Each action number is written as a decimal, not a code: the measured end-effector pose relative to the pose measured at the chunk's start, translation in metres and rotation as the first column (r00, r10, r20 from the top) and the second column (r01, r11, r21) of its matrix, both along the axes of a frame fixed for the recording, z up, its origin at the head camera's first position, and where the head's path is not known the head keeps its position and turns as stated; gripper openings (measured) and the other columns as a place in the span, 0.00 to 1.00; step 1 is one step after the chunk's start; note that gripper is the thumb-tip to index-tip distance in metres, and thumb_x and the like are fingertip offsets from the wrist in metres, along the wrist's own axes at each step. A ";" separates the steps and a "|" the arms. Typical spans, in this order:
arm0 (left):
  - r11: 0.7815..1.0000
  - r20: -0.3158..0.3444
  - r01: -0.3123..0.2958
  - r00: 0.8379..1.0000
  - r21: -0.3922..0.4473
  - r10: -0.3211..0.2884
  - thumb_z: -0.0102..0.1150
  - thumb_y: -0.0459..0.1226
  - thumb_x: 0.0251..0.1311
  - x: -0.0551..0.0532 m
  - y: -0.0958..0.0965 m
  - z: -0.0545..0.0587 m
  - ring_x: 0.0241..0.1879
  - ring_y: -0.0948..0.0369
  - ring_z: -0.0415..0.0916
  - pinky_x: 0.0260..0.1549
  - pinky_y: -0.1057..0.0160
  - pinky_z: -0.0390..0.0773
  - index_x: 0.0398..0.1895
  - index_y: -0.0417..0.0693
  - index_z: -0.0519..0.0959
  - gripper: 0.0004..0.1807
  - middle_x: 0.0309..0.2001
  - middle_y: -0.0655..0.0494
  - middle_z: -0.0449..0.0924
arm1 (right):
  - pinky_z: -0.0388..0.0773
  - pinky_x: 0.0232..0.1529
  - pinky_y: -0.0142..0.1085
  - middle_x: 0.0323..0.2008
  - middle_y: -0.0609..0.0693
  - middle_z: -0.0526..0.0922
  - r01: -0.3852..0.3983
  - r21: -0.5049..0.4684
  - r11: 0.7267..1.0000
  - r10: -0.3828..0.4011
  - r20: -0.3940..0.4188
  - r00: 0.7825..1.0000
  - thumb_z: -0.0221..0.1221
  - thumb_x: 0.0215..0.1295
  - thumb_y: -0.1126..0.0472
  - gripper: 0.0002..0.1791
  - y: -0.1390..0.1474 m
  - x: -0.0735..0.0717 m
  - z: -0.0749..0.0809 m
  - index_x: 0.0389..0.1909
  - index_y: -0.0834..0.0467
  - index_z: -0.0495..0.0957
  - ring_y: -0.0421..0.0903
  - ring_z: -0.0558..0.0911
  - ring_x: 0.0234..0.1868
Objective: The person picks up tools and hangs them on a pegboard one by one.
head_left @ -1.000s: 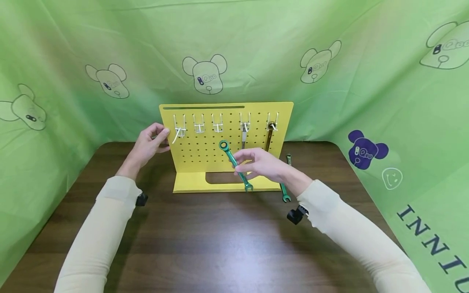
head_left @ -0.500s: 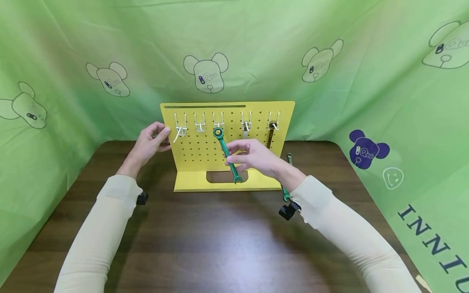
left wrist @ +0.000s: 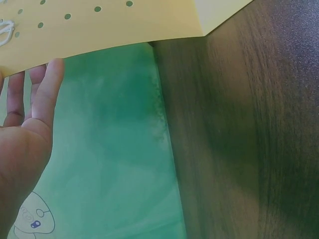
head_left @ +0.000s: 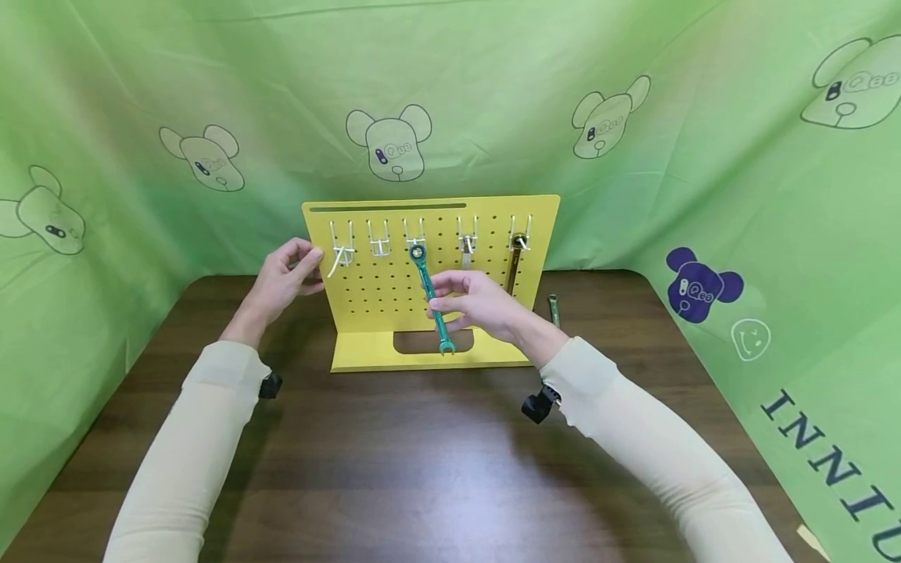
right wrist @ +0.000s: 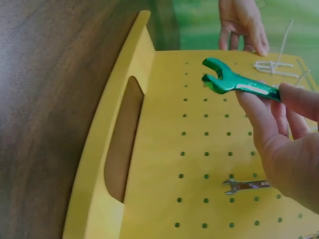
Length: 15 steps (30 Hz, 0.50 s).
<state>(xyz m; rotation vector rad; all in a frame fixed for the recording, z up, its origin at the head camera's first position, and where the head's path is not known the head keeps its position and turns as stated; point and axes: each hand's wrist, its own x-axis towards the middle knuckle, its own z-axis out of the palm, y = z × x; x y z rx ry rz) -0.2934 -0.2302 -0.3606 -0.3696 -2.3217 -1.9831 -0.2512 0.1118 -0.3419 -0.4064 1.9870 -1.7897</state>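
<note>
My right hand (head_left: 479, 301) pinches a green combination wrench (head_left: 425, 277) by its middle, ring end up and open end down. The wrench's ring overlaps the third white hook (head_left: 414, 227) from the left on a yellow pegboard (head_left: 376, 293). In the right wrist view the green open end (right wrist: 219, 78) points away from the thumb, in front of the board. At the board's left edge, my left hand (head_left: 280, 281) grips with the thumb at the edge and the fingers behind it.
A silver wrench (head_left: 467, 258) and a dark bronze wrench (head_left: 515, 270) hang from the two right hooks. Another wrench (head_left: 554, 309) lies on the wooden table (head_left: 394, 461), partly hidden by the right forearm. Two hooks on the left hold nothing. A green curtain (head_left: 281, 70) surrounds the table.
My right hand has carried the green wrench left and up, bringing its ring to the third hook. The left hand has stayed at the board's edge.
</note>
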 end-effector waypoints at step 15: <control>1.000 0.005 0.006 1.000 -0.001 -0.006 0.56 0.43 0.74 0.000 0.000 0.000 0.41 0.56 0.76 0.45 0.53 0.88 0.48 0.40 0.74 0.14 0.42 0.51 0.72 | 0.85 0.54 0.52 0.52 0.63 0.75 0.049 -0.054 0.997 -0.046 0.053 0.998 0.58 0.72 0.72 0.22 -0.007 -0.005 -0.010 0.65 0.71 0.69 0.52 0.82 0.48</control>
